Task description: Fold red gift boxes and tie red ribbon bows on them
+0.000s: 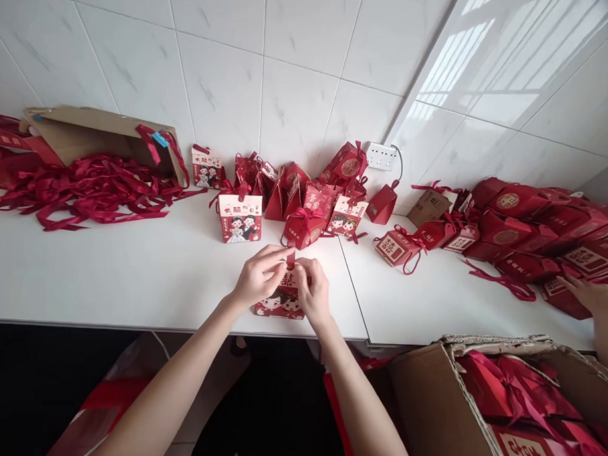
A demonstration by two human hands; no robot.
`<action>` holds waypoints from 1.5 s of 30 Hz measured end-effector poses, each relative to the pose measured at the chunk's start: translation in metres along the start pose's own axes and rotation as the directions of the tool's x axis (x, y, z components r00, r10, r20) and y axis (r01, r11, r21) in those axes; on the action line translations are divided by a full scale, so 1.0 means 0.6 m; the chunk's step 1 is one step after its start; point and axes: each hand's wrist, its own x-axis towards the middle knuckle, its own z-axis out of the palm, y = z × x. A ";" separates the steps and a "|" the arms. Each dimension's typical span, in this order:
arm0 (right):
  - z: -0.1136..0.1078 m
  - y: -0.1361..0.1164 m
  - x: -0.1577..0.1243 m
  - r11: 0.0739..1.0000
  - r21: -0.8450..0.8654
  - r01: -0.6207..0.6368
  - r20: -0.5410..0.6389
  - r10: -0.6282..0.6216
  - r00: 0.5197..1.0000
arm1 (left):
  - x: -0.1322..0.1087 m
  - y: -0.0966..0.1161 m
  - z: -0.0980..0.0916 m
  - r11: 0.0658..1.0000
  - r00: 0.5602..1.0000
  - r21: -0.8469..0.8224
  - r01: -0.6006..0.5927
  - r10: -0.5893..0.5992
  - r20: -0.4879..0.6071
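A red and cream gift box with two cartoon faces stands upright near the table's front edge, directly before me. A short red ribbon rises from its top. My left hand pinches this ribbon with its fingertips, over the box's upper left. On the other side, my right hand is closed at the box's upper right edge, its thumb against the front; part of its grip is hidden. Just behind stand a finished-looking red box with a bow and a box with a cartoon couple.
Loose red ribbons spill from a cardboard box at left. Several gift boxes line the wall near a power strip. Stacked red boxes fill the right, where another person's hand reaches. A carton stands below.
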 end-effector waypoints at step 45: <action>-0.040 -0.012 0.028 0.943 0.307 -0.130 0.148 0.088 0.985 | 0.001 0.026 -0.011 0.936 0.945 -0.141 0.323 -0.309 0.108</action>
